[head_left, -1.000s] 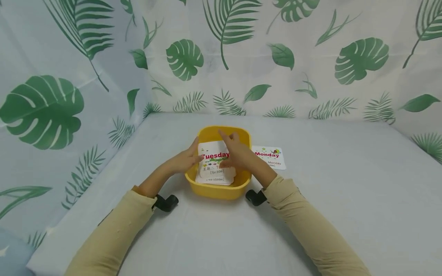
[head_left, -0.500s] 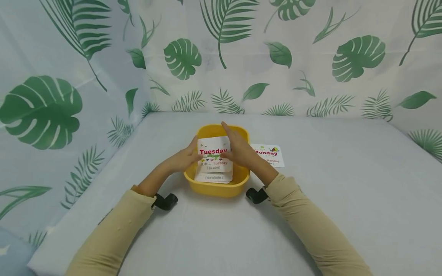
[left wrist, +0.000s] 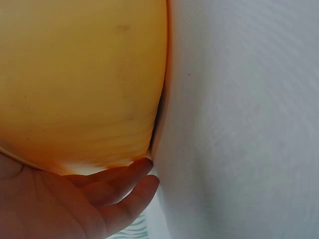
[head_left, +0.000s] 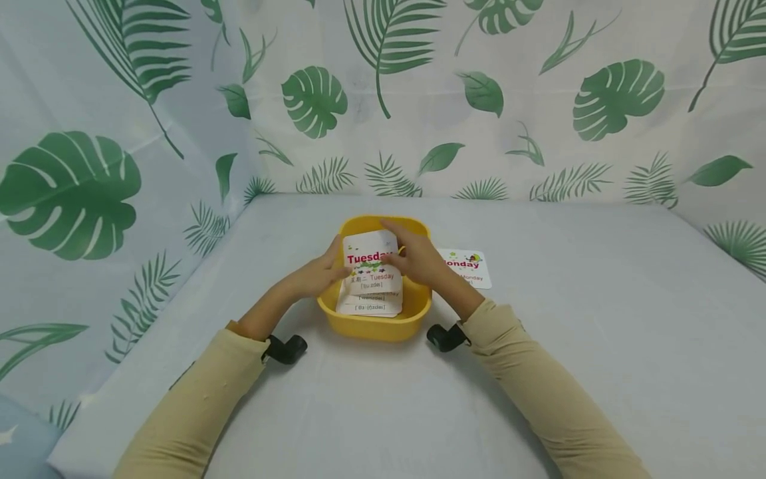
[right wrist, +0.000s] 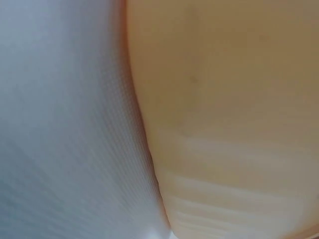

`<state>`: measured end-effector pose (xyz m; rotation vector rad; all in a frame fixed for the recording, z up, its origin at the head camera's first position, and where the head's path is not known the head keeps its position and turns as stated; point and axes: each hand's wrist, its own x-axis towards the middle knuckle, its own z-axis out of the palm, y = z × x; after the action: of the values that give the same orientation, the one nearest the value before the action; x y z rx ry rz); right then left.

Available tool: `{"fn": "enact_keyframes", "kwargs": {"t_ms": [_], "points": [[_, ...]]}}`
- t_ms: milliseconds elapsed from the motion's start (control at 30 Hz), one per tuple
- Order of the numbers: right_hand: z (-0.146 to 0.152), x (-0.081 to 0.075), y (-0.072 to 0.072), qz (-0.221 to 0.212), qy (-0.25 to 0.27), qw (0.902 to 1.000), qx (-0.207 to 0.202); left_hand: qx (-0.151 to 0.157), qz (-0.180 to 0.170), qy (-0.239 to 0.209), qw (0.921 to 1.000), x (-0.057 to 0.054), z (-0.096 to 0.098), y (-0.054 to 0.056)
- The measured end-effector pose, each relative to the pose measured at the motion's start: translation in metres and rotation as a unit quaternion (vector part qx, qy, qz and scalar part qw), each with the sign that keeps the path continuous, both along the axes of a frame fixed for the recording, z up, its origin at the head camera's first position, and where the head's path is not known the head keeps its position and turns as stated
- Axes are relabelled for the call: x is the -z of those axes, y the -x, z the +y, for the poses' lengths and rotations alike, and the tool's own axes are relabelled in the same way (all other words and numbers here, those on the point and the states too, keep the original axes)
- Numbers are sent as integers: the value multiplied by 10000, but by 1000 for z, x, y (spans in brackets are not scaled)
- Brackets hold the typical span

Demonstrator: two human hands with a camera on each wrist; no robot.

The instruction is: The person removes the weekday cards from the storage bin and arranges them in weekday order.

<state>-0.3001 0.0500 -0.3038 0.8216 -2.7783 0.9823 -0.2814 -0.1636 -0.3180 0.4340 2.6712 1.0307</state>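
A yellow plastic basin (head_left: 376,329) stands on the table with several white word cards (head_left: 362,308) inside, overlapping one another. On top, the "Tuesday" card (head_left: 366,247) is tilted up toward the camera. My right hand (head_left: 419,258) pinches its right edge, thumb over the front and fingers behind. At the basin's left rim my left hand (head_left: 314,276) grips the side, its thumb over the inside beside the cards. Seen from the left wrist, curled fingers (left wrist: 119,191) lie along the basin's outer wall (left wrist: 84,89). The right wrist view shows only the basin wall (right wrist: 224,99) and cloth.
A "Monday" card (head_left: 475,269) lies flat on the table just right of the basin, partly behind the right hand. White cloth covers the table (head_left: 371,406). A leaf-printed curtain (head_left: 509,106) hangs along the back and left side.
The right hand, spread over the cards earlier, has closed on the "Tuesday" card and tilted it up, showing more of the cards beneath. The left hand has stayed at the basin's rim.
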Motion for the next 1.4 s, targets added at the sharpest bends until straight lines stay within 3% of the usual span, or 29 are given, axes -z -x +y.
{"fn": "enact_keyframes", "kwargs": {"t_ms": [233,467,733,1200,1400], "points": [[4,0,-2,201,24,9996,174,19,-30,3,10000,-2,1,-1],[18,-6,3,-211,332,9976,566,-38,-14,123,9999,-2,1,1],[36,-19,4,-576,343,9952,706,-54,-5,52,10000,-1,1,0],[107,-49,11,-1332,434,9826,1219,-60,-10,96,9999,-2,1,-1],[132,-55,9,-1491,327,9820,1117,-82,-44,79,9999,-1,2,0]]}}
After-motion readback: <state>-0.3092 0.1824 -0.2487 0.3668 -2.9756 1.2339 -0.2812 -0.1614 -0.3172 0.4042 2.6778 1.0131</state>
